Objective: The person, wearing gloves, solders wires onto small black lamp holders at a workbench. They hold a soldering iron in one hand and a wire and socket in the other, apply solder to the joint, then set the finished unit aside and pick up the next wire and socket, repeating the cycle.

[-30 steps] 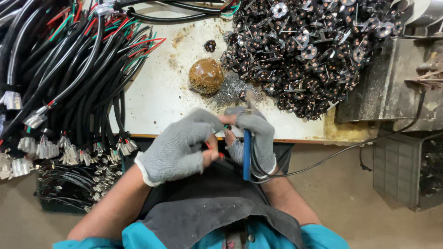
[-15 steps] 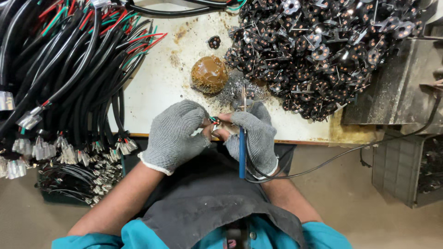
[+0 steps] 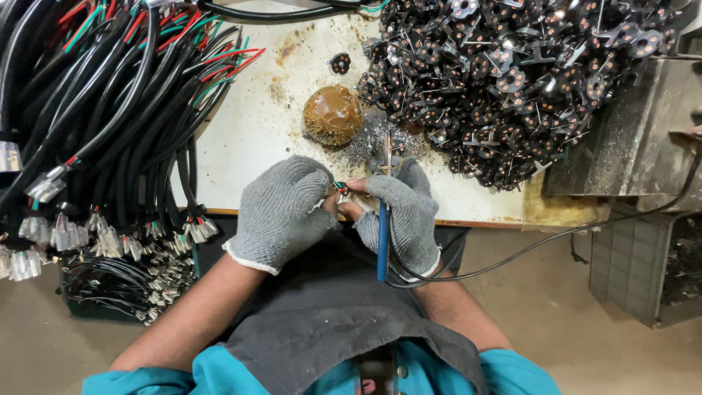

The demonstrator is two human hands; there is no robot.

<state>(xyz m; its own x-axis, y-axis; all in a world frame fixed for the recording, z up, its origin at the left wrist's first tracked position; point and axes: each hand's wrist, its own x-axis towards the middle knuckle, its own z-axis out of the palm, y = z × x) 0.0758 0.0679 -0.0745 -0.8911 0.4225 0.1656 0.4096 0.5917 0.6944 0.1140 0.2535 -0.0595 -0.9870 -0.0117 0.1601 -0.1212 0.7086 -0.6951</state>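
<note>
Both my hands wear grey knit gloves at the table's near edge. My left hand (image 3: pixel 281 212) pinches a small part with red and green wire ends (image 3: pixel 341 188) between its fingertips. My right hand (image 3: pixel 401 212) grips a blue-handled soldering iron (image 3: pixel 382 238); its metal tip points away from me towards a grey patch of solder scraps (image 3: pixel 369 143). The right fingertips also touch the small part. A brown round lump (image 3: pixel 333 115) sits just beyond the hands.
A thick bundle of black cables with red and green wires (image 3: pixel 95 110) hangs over the table's left side, ending in clear connectors (image 3: pixel 66 238). A heap of several dark round metal parts (image 3: pixel 504 80) fills the right. A metal box (image 3: pixel 643 139) stands far right. The iron's black cord (image 3: pixel 541 249) trails right.
Both hands have shifted slightly up towards the table, fingertips closing together on the small wired part. The iron's tip now reaches over the solder scraps.
</note>
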